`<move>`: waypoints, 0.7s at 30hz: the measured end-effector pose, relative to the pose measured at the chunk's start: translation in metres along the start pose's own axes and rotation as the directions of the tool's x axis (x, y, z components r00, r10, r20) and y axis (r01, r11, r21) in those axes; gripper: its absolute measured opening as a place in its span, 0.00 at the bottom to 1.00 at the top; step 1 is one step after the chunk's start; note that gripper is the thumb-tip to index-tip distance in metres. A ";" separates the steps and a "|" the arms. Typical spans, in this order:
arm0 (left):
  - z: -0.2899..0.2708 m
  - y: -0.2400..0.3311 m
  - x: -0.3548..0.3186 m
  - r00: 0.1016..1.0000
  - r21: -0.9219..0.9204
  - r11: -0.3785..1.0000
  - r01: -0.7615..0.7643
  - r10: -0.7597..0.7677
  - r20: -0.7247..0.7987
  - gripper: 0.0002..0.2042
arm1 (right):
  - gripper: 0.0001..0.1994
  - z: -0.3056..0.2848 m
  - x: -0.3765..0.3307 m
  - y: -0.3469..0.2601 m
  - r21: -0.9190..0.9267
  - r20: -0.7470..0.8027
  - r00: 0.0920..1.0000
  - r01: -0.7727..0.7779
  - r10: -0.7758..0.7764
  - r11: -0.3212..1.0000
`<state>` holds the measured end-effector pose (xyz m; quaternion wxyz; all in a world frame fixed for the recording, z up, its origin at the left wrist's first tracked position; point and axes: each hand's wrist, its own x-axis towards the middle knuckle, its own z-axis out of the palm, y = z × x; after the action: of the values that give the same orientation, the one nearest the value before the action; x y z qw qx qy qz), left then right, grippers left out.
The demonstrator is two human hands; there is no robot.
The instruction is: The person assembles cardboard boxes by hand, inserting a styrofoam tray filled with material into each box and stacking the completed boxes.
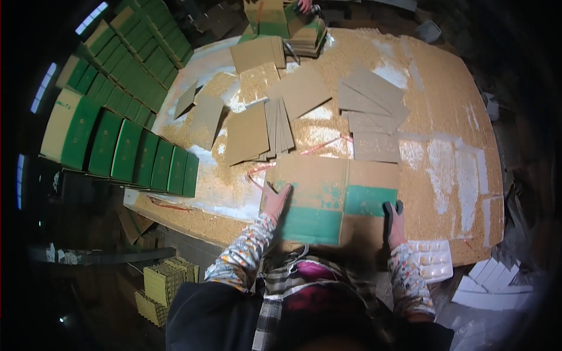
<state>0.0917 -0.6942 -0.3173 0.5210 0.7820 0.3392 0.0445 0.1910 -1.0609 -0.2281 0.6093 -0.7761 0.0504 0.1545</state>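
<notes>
Carton [310, 225]: brown board with green bands, lying at the near side of the counter [445, 99], straight in front of me, presumably so both edges fall within easy reach.
Left hand [275, 200]: at the carton's left edge, partly open, thumb parted from fingers; whether I pinch the board or merely steady it, I cannot tell.
Right hand [396, 225]: at the opposite edge, also half open, its hold equally unclear; a stance this wide probably helps square the board to my body.
Cardboard sheets [246, 133]: spread past the carton, some overlapping (a narrow fan of strips [278, 126] among them), likely lying there to leave me the near side.
Green boxes [126, 149]: lined up in rows on my left, an order that seems to save room.
Co-worker's hand [304, 6]: at the far end, beside a pile of cartons [307, 44].
White tray [430, 260]: near my right forearm.
</notes>
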 end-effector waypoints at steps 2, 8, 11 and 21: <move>0.011 0.044 -0.014 0.973 -0.071 0.985 -0.158 0.144 -0.178 0.38 | 0.17 -0.037 0.006 0.008 0.202 -0.183 0.982 0.083 -0.046 0.976; -0.028 0.157 -0.001 0.928 -0.277 0.892 -0.358 0.308 -0.208 0.26 | 0.14 -0.063 0.026 -0.078 0.279 -0.321 0.893 0.407 -0.315 0.870; -0.039 0.194 -0.013 0.891 -0.323 0.835 -0.445 0.378 -0.251 0.21 | 0.13 -0.064 0.019 -0.093 0.254 -0.427 0.834 0.482 -0.350 0.838; -0.068 0.212 -0.028 0.951 -0.729 0.675 -0.114 0.287 0.117 0.10 | 0.09 -0.035 -0.023 -0.081 0.209 -0.506 0.791 0.499 -0.344 0.841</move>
<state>0.1443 -0.7049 -0.0994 0.8094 0.5507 0.1466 0.1421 0.1968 -1.0766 -0.1383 0.7215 -0.6672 0.0377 -0.1815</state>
